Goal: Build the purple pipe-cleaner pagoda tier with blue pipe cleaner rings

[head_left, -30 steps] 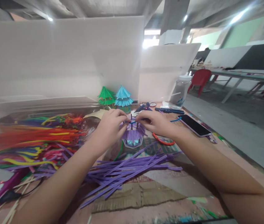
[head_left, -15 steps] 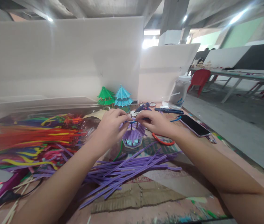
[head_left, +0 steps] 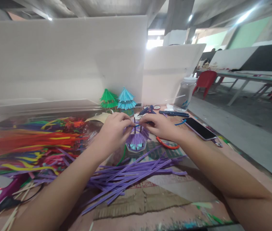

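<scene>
Your left hand (head_left: 120, 130) and right hand (head_left: 156, 126) are closed to a fingertip pinch, each apparently gripping the blue strip (head_left: 137, 125) at the dark posts (head_left: 135, 129) of the purple model (head_left: 137, 139). The model stands beyond mid-table (head_left: 121, 223), toward the far edge. Expect the strip to be light, soft and bendable; grip near its ends. Treat the model as light and fragile; steady its base (head_left: 137, 151). Note the glue gun (head_left: 149, 110) toward the far edge, the phone (head_left: 200, 129) along the right edge, and purple strips (head_left: 136, 173) nearer you. Upward travel appears freest.
</scene>
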Tool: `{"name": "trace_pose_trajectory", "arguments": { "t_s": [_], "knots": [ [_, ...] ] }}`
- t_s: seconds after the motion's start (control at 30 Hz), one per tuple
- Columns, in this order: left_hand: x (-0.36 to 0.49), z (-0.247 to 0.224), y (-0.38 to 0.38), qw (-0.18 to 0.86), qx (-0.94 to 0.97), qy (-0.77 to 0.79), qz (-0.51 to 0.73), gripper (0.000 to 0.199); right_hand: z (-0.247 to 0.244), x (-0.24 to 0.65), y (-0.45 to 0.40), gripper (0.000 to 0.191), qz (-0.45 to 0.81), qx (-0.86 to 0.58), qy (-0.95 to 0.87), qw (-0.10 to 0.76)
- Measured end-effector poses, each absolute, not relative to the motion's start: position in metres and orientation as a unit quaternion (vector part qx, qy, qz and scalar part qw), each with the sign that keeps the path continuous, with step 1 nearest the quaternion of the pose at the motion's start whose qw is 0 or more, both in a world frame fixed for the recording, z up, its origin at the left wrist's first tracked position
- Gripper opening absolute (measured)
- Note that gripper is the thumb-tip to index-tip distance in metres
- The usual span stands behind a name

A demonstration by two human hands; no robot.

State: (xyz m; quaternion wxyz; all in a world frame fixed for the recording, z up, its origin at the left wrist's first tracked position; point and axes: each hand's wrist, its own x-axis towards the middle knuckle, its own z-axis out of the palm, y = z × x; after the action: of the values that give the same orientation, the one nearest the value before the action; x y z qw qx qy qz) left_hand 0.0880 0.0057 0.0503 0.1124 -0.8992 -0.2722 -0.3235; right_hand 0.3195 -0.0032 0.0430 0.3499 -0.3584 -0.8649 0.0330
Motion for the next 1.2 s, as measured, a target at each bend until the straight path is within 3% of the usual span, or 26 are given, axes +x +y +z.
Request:
{"name": "trace_pose_trajectory", "arguments": {
  "t_s": [1.2],
  "knots": [
    [0.0887,0.0483,0.0057,0.139,-0.899,-0.268,-0.318,0.015,0.0441,0.3192,-0.0065,0.014,-0.007,-0.386,-0.861,0.331]
  ]
}}
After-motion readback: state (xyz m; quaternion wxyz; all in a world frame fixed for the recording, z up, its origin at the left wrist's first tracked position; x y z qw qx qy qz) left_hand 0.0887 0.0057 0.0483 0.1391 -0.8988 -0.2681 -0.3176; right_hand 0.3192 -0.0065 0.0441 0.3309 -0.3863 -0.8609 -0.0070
